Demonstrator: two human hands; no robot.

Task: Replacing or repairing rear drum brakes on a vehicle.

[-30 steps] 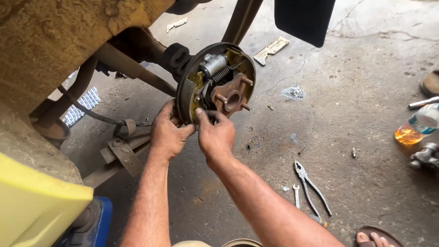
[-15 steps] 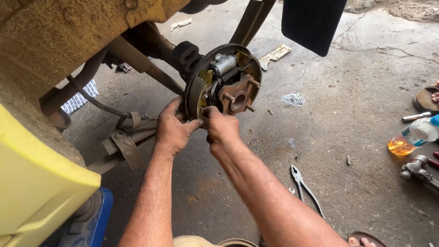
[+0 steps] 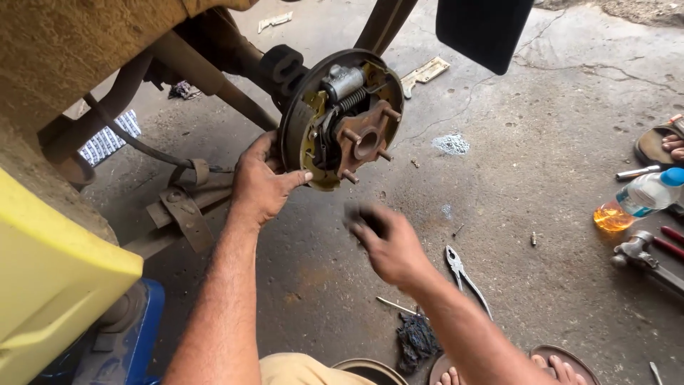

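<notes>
Head view: right hand (image 3: 388,246) pulling away from round rusty metal brake drum assembly (image 3: 342,117), now hovering apart below it, fingers blurred, loosely curled, grip impossible to tell. Left hand (image 3: 260,184) staying clamped on assembly's lower left rim. Silver pliers (image 3: 467,278) lying on concrete floor (image 3: 541,171), partly hidden behind right forearm.

Even, soft daylight and faint shadows; the right hand (image 3: 388,246) is motion-blurred, its grip perhaps unreadable.
</notes>
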